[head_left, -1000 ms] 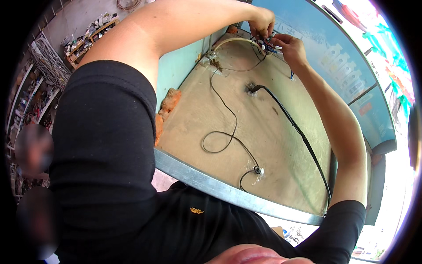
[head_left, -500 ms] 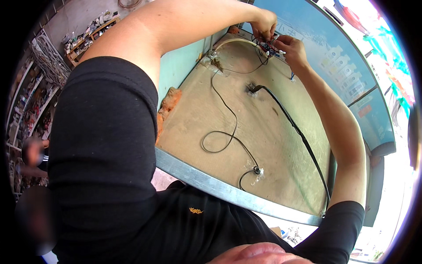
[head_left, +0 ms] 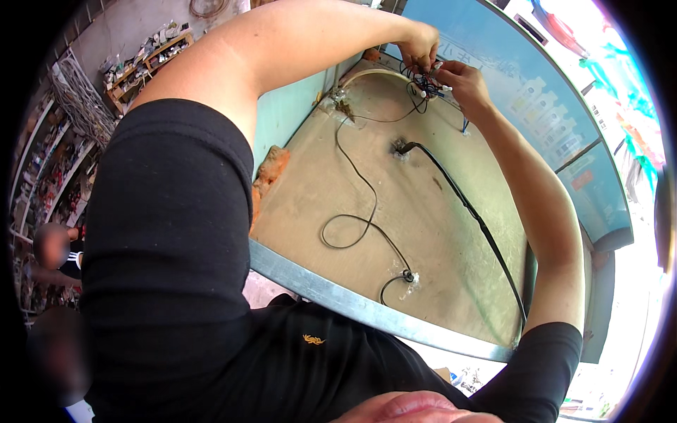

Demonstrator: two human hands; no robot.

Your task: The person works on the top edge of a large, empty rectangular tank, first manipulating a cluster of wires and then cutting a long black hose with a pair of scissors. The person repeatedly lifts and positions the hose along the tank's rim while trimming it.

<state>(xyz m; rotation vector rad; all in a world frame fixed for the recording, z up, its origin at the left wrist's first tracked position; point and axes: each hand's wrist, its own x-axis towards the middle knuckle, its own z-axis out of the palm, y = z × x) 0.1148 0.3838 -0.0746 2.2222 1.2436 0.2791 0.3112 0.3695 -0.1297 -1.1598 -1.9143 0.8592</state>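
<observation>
Both hands meet at the far end of a tan panel (head_left: 395, 183), around a tangled bundle of wires (head_left: 423, 83) with small white connectors. My left hand (head_left: 422, 44) is closed, its fingers pinched down on the wires from the left. From the right, my right hand (head_left: 462, 81) grips the bundle between thumb and fingers. What exactly lies between the fingertips is too small to make out. A pale cable (head_left: 374, 72) curves from the bundle to the panel's left corner. A thin black cord (head_left: 371, 194) trails from that corner, loops, and enters a sealed hole nearer to me.
A thick black cable (head_left: 462, 197) runs from a sealed hole toward the near right corner. A metal edge (head_left: 338, 296) borders the panel in front of me. Blue printed boards (head_left: 536, 92) rise at the right. Cluttered shelves (head_left: 49, 169) and another person (head_left: 60, 247) are at the left.
Both hands and the wire bundle have shifted slightly left in view, and so has the panel. The grip on the wires looks much the same.
</observation>
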